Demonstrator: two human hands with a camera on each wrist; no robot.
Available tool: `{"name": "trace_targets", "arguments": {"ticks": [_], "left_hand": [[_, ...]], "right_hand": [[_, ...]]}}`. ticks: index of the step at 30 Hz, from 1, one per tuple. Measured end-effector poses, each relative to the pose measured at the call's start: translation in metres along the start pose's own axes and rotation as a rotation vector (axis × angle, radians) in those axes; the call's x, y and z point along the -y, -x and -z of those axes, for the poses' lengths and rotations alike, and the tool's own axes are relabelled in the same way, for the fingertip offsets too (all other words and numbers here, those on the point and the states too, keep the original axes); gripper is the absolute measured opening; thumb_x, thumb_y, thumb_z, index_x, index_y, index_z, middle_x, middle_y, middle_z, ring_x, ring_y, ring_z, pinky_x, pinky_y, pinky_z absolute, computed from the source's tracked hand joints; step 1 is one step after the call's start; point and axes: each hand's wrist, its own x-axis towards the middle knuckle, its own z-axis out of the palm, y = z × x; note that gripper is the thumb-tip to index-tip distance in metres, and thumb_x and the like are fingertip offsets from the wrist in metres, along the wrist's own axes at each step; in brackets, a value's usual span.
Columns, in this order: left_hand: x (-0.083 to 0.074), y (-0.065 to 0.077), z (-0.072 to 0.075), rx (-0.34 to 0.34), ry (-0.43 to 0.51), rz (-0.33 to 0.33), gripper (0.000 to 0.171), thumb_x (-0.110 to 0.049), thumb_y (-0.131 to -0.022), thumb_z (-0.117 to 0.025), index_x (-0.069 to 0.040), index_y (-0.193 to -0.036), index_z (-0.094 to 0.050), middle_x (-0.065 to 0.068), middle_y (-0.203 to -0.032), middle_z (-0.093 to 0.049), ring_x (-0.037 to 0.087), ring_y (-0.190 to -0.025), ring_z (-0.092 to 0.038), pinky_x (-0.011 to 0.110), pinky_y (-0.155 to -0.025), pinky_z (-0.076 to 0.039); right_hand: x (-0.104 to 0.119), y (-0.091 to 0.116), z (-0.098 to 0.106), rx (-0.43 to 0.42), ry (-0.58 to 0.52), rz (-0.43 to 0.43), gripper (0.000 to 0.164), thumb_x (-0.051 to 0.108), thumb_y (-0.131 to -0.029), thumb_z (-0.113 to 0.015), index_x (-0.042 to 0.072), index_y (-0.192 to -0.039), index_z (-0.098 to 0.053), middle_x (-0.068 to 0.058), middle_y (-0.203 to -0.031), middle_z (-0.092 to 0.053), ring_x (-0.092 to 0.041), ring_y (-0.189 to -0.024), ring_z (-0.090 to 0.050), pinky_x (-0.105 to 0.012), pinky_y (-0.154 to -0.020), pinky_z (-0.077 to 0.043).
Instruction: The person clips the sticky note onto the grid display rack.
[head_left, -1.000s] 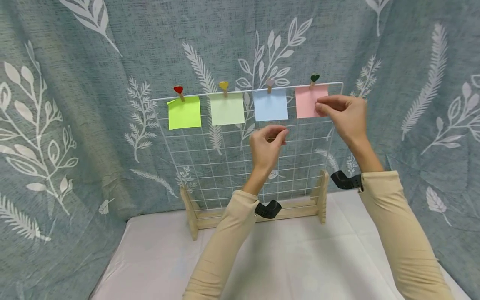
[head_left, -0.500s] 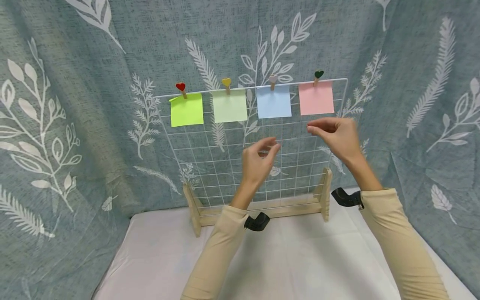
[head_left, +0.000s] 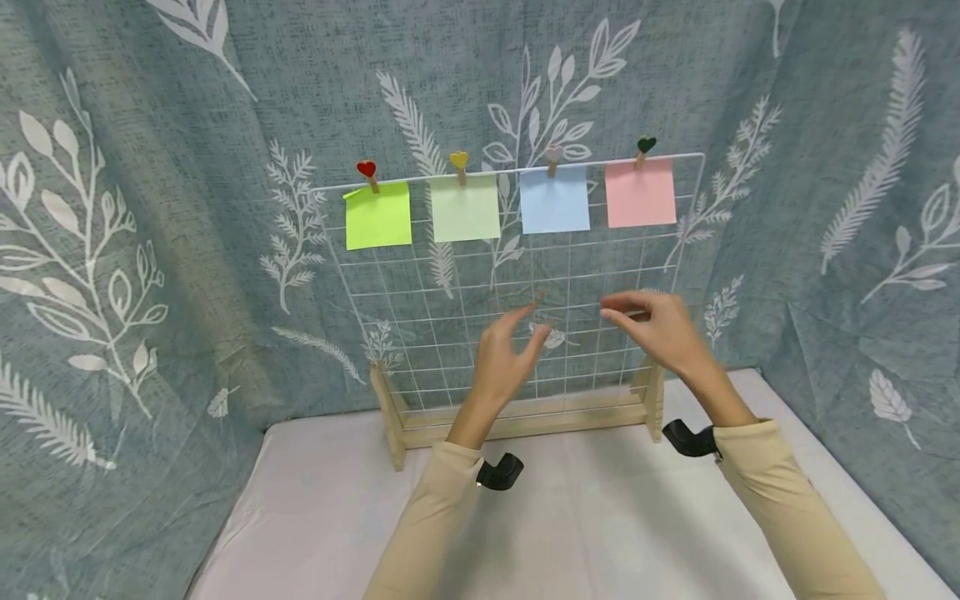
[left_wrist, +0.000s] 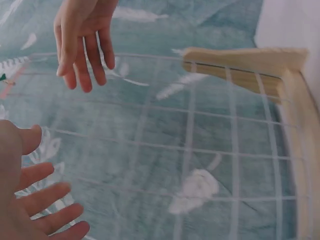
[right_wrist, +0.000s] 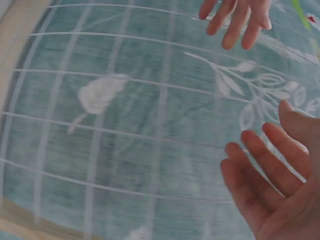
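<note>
Several paper notes hang in a row from the top wire of a white wire grid. From the left they are a lime green note, a pale green note, a light blue note and a pink note. Small wooden clothespins with hearts hold them: a red heart, a yellow heart, a pale heart and a dark green heart. My left hand and right hand hover before the grid, below the notes. Both have relaxed fingers and hold nothing.
A wooden base with two upright feet carries the grid on a white-covered table. A blue-green curtain with white leaf prints surrounds the back and sides. Each wrist wears a black camera mount.
My right hand has let go of the pink note and dropped well below it. My left hand has also moved down and slightly left, with its fingers spreading.
</note>
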Motion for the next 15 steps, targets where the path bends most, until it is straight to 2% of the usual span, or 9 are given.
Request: {"name": "trace_targets", "arguments": {"ticks": [4, 7, 12, 15], "left_hand": [[0.009, 0.017, 0.0, -0.012, -0.065, 0.007, 0.04, -0.026, -0.089, -0.058, -0.003, -0.122, -0.054, 0.015, -0.131, -0.048, 0.03, -0.121, -0.043, 0.046, -0.102, -0.036], [0.012, 0.028, 0.001, -0.014, -0.097, 0.009, 0.042, -0.029, -0.089, -0.058, -0.005, -0.123, -0.053, 0.013, -0.132, -0.046, 0.03, -0.121, -0.043, 0.047, -0.101, -0.037], [0.025, 0.048, -0.002, 0.006, -0.116, 0.021, 0.048, -0.031, -0.089, -0.057, -0.004, -0.129, -0.048, 0.012, -0.136, -0.042, 0.03, -0.124, -0.039, 0.048, -0.104, -0.033], [0.034, 0.063, -0.004, 0.028, -0.116, 0.058, 0.055, -0.032, -0.089, -0.057, -0.006, -0.134, -0.041, 0.012, -0.14, -0.037, 0.032, -0.128, -0.034, 0.05, -0.106, -0.028]], "right_hand": [[-0.01, 0.014, -0.012, 0.065, 0.031, -0.013, 0.036, 0.035, -0.087, -0.059, 0.008, -0.111, -0.064, -0.011, -0.107, -0.064, -0.027, -0.09, -0.062, -0.041, -0.078, -0.053], [-0.016, 0.025, -0.018, 0.109, 0.045, -0.021, 0.037, 0.034, -0.087, -0.059, 0.008, -0.114, -0.062, -0.012, -0.111, -0.062, -0.03, -0.094, -0.061, -0.046, -0.079, -0.051], [-0.026, 0.04, -0.028, 0.154, 0.071, -0.008, 0.039, 0.032, -0.086, -0.061, 0.008, -0.117, -0.06, -0.012, -0.116, -0.06, -0.026, -0.09, -0.062, -0.048, -0.08, -0.05], [-0.033, 0.05, -0.034, 0.198, 0.095, -0.016, 0.043, 0.035, -0.086, -0.06, 0.009, -0.121, -0.057, -0.012, -0.122, -0.056, -0.027, -0.101, -0.058, -0.048, -0.085, -0.048]]}}
